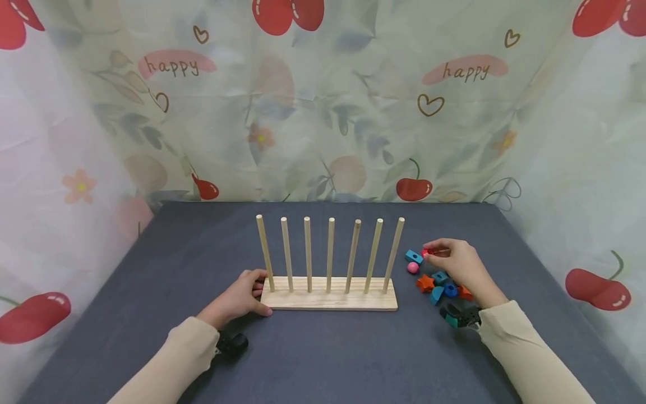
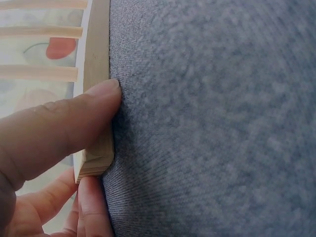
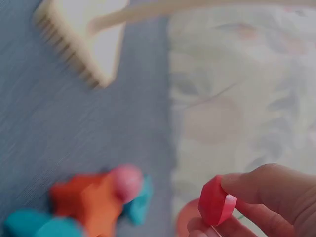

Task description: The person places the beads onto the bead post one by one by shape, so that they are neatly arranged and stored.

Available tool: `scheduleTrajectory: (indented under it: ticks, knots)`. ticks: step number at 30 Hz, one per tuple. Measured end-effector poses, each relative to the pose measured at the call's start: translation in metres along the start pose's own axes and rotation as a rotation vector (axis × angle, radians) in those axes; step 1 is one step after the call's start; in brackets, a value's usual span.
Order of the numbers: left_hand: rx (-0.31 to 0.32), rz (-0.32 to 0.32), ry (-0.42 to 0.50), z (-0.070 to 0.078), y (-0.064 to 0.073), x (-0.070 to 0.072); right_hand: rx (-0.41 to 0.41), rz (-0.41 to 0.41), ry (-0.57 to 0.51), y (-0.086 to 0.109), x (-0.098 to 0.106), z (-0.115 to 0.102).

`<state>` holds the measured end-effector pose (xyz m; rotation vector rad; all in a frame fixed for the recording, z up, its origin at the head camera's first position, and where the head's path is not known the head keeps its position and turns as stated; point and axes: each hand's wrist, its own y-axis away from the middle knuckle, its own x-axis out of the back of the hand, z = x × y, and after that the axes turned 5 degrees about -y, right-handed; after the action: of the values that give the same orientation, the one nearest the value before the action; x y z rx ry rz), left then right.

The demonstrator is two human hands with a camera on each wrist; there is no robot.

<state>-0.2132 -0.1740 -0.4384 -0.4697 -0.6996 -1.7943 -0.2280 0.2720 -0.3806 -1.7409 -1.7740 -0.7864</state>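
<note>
A wooden peg rack [image 1: 330,301], with a row of several upright dowels on a flat base, stands on the dark cloth. My left hand [image 1: 238,298] grips the left end of its base. In the left wrist view the thumb [image 2: 94,111] lies along the front edge, and fingertips touch the end. To the right of the rack, my right hand [image 1: 466,266] pinches a red faceted bead [image 3: 216,200] between thumb and fingers, raised above the table in the right wrist view. Just beside it are a blue block [image 1: 414,257] with a hole and a pink ball [image 1: 413,267].
Below my right hand lie an orange star [image 1: 425,283], a blue half-round piece [image 1: 436,295] and several other blue and orange pieces. Dark cloth [image 1: 323,359] covers the table. A printed curtain [image 1: 313,140] hangs behind and along both sides.
</note>
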Motion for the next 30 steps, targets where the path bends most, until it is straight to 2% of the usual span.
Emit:
scheduleTrajectory:
  ticks: [5,10,20,25,30]
  knots:
    - [-0.004,-0.001,-0.002,0.0,-0.001,-0.001,0.031,0.054,-0.086,0.015,0.012,-0.029]
    - [-0.008,0.001,-0.012,-0.002,-0.002,-0.001,0.113,0.12,-0.171,0.032,0.025,-0.056]
    - [-0.013,-0.003,-0.025,-0.001,0.0,-0.001,0.369,0.238,-0.363,0.064,0.032,-0.101]
    - [-0.016,-0.007,-0.025,-0.002,-0.001,-0.001,0.486,0.243,-0.501,0.074,0.028,-0.125]
    - [-0.014,-0.009,-0.025,-0.001,0.0,0.0,0.557,0.214,-0.591,0.078,0.021,-0.147]
